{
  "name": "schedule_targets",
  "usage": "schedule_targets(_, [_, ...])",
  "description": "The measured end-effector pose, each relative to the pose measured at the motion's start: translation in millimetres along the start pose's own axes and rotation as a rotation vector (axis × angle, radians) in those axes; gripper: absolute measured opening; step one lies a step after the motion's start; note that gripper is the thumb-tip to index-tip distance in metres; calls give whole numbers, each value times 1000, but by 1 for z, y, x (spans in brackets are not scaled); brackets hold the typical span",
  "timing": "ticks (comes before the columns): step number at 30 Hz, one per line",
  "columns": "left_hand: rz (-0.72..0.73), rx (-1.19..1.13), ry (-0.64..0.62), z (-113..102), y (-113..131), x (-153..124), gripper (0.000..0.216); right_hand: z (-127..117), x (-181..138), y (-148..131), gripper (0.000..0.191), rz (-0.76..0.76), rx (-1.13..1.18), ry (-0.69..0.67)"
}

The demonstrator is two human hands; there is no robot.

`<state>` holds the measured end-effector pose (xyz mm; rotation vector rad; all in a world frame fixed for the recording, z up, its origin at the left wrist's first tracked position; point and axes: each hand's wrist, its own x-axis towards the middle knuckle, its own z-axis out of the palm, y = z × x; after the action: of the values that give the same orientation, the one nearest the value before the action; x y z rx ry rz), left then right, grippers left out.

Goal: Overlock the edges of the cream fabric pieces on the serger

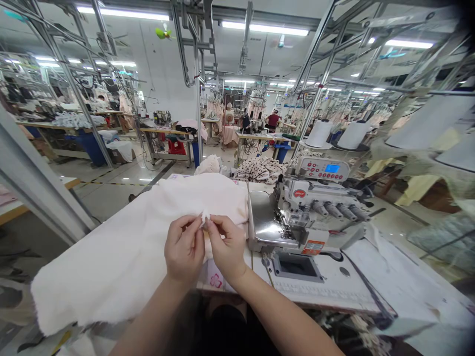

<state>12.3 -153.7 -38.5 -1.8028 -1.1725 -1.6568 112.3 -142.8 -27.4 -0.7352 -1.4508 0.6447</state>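
My left hand (184,245) and my right hand (227,247) meet above the table, each pinching a small tuft of white fluffy fabric (205,215) between thumb and fingers. Beneath and to the left of them spreads a large cream-white plush fabric piece (122,247), which hangs over the table's left edge. Whether the pinched bit is part of this piece, I cannot tell. To the right of my hands stands an overlock sewing machine (308,198) with a shiny metal cover plate (267,217).
Behind the machine stand white thread cones (319,133). Spotted fabric (261,170) lies heaped beyond the table. A metal post (37,173) rises at the left. Farther back are other sewing tables, blue bins (92,148) and a person in a red top (273,120).
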Motion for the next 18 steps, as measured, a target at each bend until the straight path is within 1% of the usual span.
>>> schedule_targets(4, [-19, -4, -14, -1, 0, 1, 29, -3, -6, -9, 26, 30, 64, -97])
schedule_targets(9, [-91, 5, -30, -12, -1, 9, 15, -6, -5, -24, 37, 147, 289, -266])
schedule_targets(11, [-86, 23, -30, -16, -2, 12, 12, -6, -4, -30, 37, 148, 295, -333])
schedule_targets(13, [-97, 31, -36, -21, -6, 16, 12, -5, -2, -36, 36, 115, 245, -385])
schedule_targets(14, [-143, 20, -56, -23, -9, 19, 13, -5, 0, -38, 35, 85, 218, -409])
schedule_targets(15, [-223, -15, -89, -27, -12, 23, 14, -5, 2, -41, 34, 45, 192, -426])
schedule_targets(16, [-331, -77, -130, -30, -16, 29, 17, -6, 6, -42, 33, -9, 162, -424])
schedule_targets(18, [-573, -247, -192, -40, -24, 46, 24, -9, 18, -45, 38, -134, 69, -357])
